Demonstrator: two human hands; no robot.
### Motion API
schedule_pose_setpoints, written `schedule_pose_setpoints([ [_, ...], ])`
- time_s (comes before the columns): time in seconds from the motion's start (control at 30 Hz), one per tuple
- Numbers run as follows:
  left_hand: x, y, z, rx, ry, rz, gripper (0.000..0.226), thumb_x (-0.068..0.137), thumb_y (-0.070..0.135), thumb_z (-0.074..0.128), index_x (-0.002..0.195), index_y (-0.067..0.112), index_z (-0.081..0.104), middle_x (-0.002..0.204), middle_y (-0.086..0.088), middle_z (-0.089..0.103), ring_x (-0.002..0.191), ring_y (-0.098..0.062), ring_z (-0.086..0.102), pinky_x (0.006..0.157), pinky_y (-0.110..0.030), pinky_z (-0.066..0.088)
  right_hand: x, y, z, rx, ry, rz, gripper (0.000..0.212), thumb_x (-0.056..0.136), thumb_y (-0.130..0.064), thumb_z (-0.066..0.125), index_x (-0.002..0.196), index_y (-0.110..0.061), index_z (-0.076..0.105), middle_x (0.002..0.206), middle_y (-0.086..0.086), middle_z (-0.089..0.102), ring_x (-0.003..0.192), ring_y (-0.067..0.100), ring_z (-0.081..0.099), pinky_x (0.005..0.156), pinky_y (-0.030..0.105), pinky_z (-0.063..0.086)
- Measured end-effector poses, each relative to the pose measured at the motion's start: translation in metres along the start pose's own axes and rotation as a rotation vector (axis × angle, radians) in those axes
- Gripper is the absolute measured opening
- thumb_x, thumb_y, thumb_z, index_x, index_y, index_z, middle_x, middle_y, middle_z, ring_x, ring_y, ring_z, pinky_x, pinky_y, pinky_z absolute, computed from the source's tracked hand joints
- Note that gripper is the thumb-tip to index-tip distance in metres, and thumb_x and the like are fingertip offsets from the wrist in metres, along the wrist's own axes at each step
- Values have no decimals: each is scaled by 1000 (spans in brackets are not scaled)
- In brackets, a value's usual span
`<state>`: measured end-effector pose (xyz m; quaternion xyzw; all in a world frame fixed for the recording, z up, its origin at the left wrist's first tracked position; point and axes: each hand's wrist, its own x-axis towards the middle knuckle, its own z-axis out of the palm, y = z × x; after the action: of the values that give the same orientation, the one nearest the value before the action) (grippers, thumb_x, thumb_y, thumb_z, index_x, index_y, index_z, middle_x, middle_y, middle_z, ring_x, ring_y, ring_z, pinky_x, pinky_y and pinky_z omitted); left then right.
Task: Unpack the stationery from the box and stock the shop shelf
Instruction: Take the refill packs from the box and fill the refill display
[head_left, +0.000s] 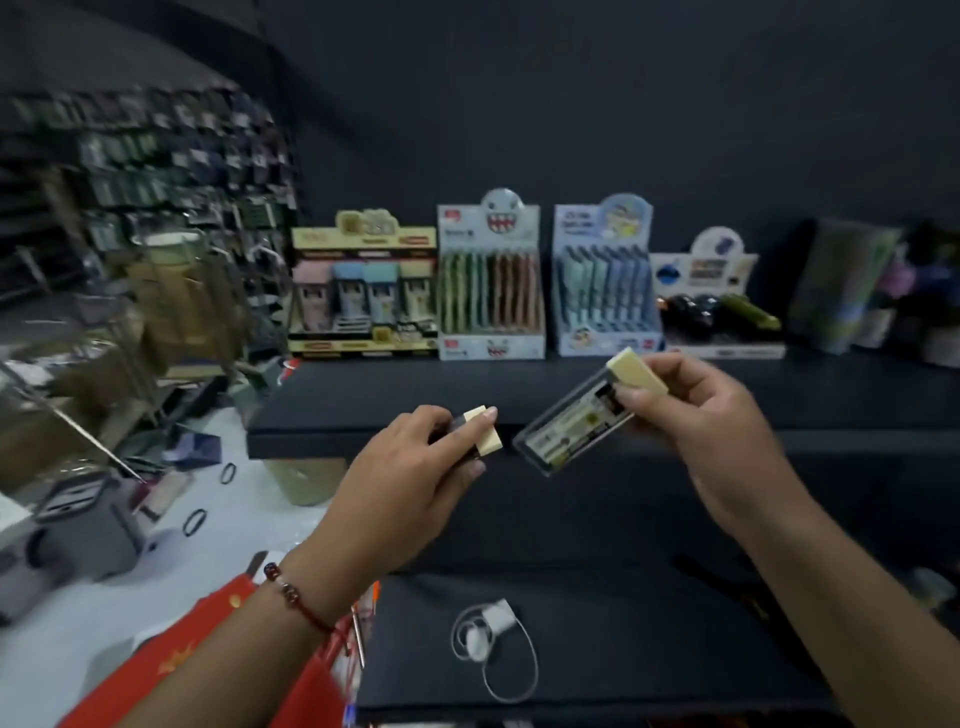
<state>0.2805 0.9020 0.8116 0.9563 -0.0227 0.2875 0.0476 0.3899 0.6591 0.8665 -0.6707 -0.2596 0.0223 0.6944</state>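
Observation:
My left hand (415, 467) grips a small stationery case with a cream end (483, 434), held over the front edge of the dark shelf (363, 410). My right hand (696, 415) holds a longer clear case with a cream cap (576, 423), tilted down to the left, its lower end close to the left hand's case. On the shelf behind stand several display boxes: a yellow box (363, 296), a shark-face pen box (491, 291), a blue pen box (605, 291) and a low white box (719, 306).
A lower dark shelf (597, 639) carries a coiled white cable (488, 639). A red bag (208, 665) is at the lower left. Cluttered goods, a grey stool (93, 535) and hanging racks (156, 166) fill the left. More packs (852, 286) stand at the shelf's right end.

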Motion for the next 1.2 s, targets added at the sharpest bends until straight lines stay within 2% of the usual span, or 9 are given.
schedule_pose_setpoints([
  [0.2,45,-68,6,53,-48,-111,50,97,51,35,146,38,38,111,2,53,97,-23,52,71,-37,49,106,-16,51,-36,23,-167,10,90,-11,68,96,-19,65,91,0,70,83,13,66,73,25,57],
  [0.33,78,-104,17,94,-115,-187,50,100,46,43,149,42,31,122,2,48,110,-24,49,81,-40,50,164,-10,76,-65,-10,-224,12,90,-14,69,95,-24,64,96,0,71,87,11,68,80,31,59],
  [0.43,93,-135,22,193,-165,-156,53,101,46,41,151,42,26,125,3,45,113,-22,48,89,-36,47,204,-1,98,-135,-48,-285,11,90,-19,70,95,-28,66,97,-6,71,91,9,68,88,38,57],
  [0.67,113,-193,32,223,-212,-155,57,94,58,25,148,42,28,121,-1,47,109,-26,51,92,-41,47,282,17,165,-517,-230,-447,18,86,-22,72,101,-29,65,93,-15,65,81,2,61,69,24,45],
  [0.77,109,-203,41,225,-183,-149,54,95,58,28,147,44,30,124,-1,49,115,-25,50,96,-42,46,296,27,179,-697,-305,-458,22,86,-23,72,107,-26,69,93,-11,68,77,0,59,65,22,45],
  [0.9,108,-204,49,215,-157,-120,54,94,56,30,145,38,41,118,0,54,114,-23,49,90,-39,50,298,35,198,-879,-387,-537,18,86,-23,69,104,-28,70,87,-13,68,69,-3,54,58,20,38],
  [1.0,106,-205,50,197,-119,-107,53,94,54,32,143,37,45,113,0,56,109,-23,51,85,-39,52,298,29,207,-925,-435,-470,18,86,-25,71,102,-32,67,84,-16,65,70,-5,54,57,20,34],
  [1.13,105,-208,52,161,-113,-88,55,93,54,30,144,35,43,113,-1,55,111,-24,48,88,-39,49,307,17,211,-979,-453,-375,23,81,-26,77,102,-29,67,92,-12,67,82,5,61,72,27,48],
  [1.2,106,-209,53,159,-122,-83,56,94,54,28,145,35,40,114,-2,54,112,-25,46,90,-40,47,308,20,214,-1014,-435,-364,28,81,-25,78,106,-28,65,96,-9,66,84,7,61,74,28,49],
])
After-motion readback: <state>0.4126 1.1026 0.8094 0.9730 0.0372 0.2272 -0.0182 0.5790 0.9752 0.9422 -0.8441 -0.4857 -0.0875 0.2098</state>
